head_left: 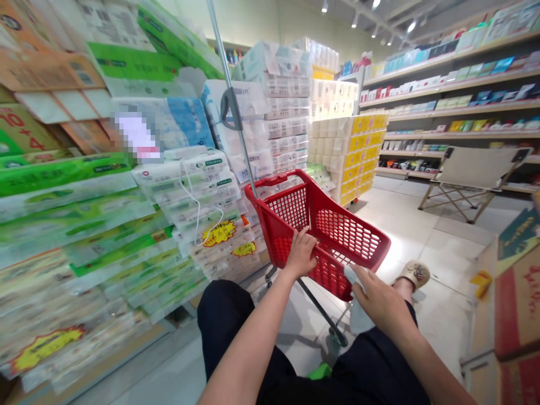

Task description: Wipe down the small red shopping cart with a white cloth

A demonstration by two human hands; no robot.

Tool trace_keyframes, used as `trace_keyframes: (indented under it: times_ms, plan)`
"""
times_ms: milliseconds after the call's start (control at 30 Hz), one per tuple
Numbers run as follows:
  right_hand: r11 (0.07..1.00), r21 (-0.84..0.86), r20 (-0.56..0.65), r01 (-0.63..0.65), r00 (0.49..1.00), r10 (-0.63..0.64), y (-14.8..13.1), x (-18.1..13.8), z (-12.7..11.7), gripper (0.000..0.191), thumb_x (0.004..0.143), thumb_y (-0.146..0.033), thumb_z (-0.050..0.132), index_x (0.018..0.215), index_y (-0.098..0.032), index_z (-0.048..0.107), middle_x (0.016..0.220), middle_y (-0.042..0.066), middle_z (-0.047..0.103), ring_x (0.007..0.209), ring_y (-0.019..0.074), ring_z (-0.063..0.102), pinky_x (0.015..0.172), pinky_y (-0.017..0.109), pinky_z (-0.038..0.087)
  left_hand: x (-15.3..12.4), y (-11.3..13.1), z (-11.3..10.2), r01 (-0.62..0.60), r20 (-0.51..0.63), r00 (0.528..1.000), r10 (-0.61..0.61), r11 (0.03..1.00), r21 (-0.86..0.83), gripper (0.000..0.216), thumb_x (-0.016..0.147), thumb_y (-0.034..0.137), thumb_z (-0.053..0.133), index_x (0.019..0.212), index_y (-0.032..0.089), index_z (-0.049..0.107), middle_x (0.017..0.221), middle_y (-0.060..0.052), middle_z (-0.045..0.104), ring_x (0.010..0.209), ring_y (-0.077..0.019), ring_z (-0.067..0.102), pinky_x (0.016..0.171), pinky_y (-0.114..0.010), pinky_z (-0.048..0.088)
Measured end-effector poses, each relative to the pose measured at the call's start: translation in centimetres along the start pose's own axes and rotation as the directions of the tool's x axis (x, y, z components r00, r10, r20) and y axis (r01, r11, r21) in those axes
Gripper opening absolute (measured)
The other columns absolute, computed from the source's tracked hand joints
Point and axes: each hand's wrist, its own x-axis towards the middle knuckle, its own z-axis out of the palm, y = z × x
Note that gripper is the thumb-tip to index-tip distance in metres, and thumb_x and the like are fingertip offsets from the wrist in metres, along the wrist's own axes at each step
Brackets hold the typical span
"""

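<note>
The left hand (pixel 301 252), grip curled over the near side of the red perforated plastic basket (pixel 329 278), apparently steadies it while the right hand (pixel 377 298) pinches a white cloth (pixel 358 314).

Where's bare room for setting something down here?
Floor tiles lie bare between the red shopping cart and folding chair. Crowded: the cart's left, by stacked tissue packs, and its near rim, by the left hand and right hand.
</note>
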Motion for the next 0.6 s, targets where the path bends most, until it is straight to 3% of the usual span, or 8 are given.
trace_keyframes:
  times_ms: [300, 500, 600]
  plan:
    - [0.985, -0.139, 0.037, 0.101, 0.995, -0.097, -5.3, 0.0, 1.3, 0.049, 0.095, -0.024, 0.035, 0.144, -0.018, 0.037, 0.117, 0.013, 0.065, 0.069, 0.0205, 0.069, 0.051, 0.029, 0.045, 0.6, -3.8, -2.1, -0.025, 0.094, 0.995, 0.025, 1.000, -0.005, 0.034, 0.070, 0.004, 0.056, 0.100, 0.021, 0.054, 0.121, -0.009, 0.056, 0.147, -0.0265, 0.023, 0.121, -0.055, 0.017]
    - [0.991, -0.029, 0.047, 0.130, 0.991, -0.129, -2.0, -0.4, 0.5, 0.049, 0.096, -0.029, 0.035, 0.144, -0.031, 0.038, 0.132, 0.008, 0.060, 0.080, 0.0205, 0.070, 0.060, 0.031, 0.050, 0.5, -3.6, -1.7, -0.040, 0.083, 0.996, 0.041, 0.999, -0.016, 0.040, 0.069, 0.002, 0.052, 0.104, 0.021, 0.053, 0.123, -0.007, 0.055, 0.149, -0.0250, 0.018, 0.122, -0.054, 0.016]
    - [0.992, 0.041, 0.069, 0.120, 0.990, -0.123, -0.7, -0.4, -0.3, 0.045, 0.096, -0.030, 0.035, 0.139, -0.029, 0.045, 0.131, 0.008, 0.061, 0.093, 0.0223, 0.069, 0.067, 0.032, 0.051, 0.3, -3.1, -1.2, -0.047, 0.065, 0.997, 0.049, 0.998, -0.031, 0.039, 0.069, 0.004, 0.053, 0.104, 0.021, 0.052, 0.122, -0.007, 0.055, 0.149, -0.0264, 0.017, 0.121, -0.055, 0.015]
